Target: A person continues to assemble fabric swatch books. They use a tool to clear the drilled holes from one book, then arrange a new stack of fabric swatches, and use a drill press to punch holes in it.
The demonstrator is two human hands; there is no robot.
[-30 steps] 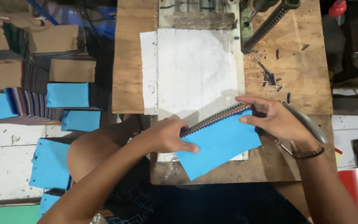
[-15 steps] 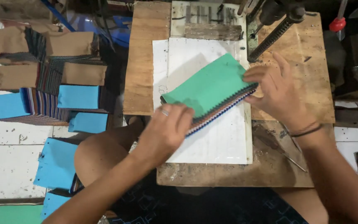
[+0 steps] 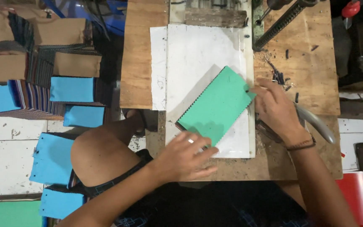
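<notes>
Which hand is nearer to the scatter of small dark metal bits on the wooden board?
Right. The right hand rests at the green swatch stack's right corner, just below the dark metal bits. The left hand presses the stack's lower edge, much farther away.

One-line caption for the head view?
Both hands, left hand and right hand, steady a green-topped swatch stack on a white sheet.

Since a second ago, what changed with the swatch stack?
The swatch stack was flipped from blue face up to green face up and laid flat on the white sheet. The left hand now rests at its lower corner, the right hand at its upper corner. Floor piles unchanged.
</notes>
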